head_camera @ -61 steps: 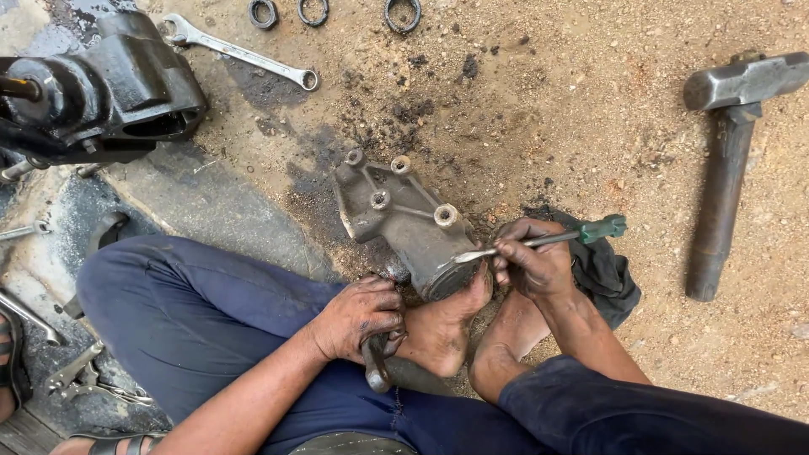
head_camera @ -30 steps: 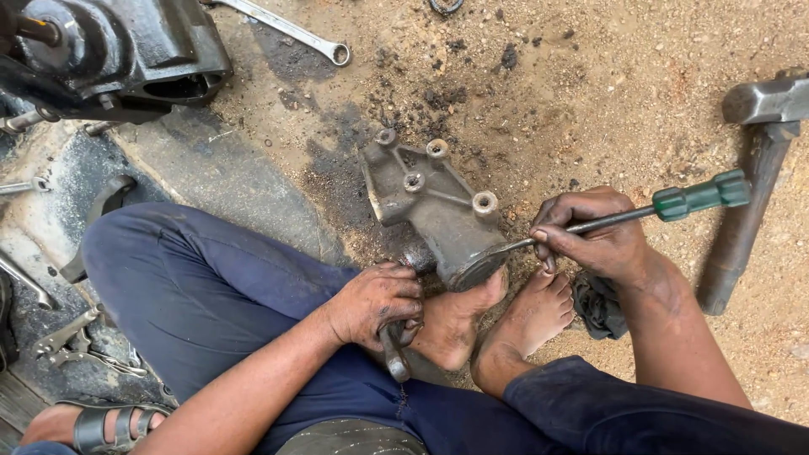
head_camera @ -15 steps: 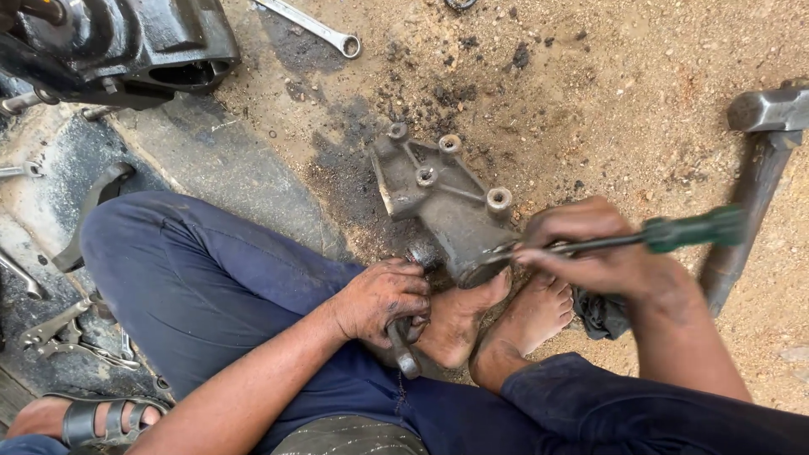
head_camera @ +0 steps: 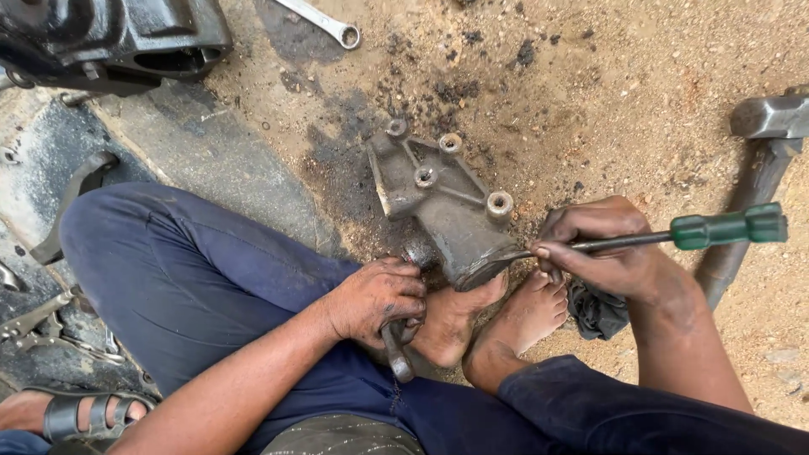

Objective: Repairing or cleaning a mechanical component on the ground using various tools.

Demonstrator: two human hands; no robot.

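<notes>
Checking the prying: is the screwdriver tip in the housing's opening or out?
In: the screwdriver tip meets the housing rim.

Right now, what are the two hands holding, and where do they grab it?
The right hand grips a green-handled screwdriver by its metal shaft, not the handle. The left hand is wrapped around a metal tool at its upper end, beside the grey metal housing.

Even, soft daylight; sandy ground bright at upper right of the frame, dark oily patch at left, faint shadows, sharp focus throughout
</notes>
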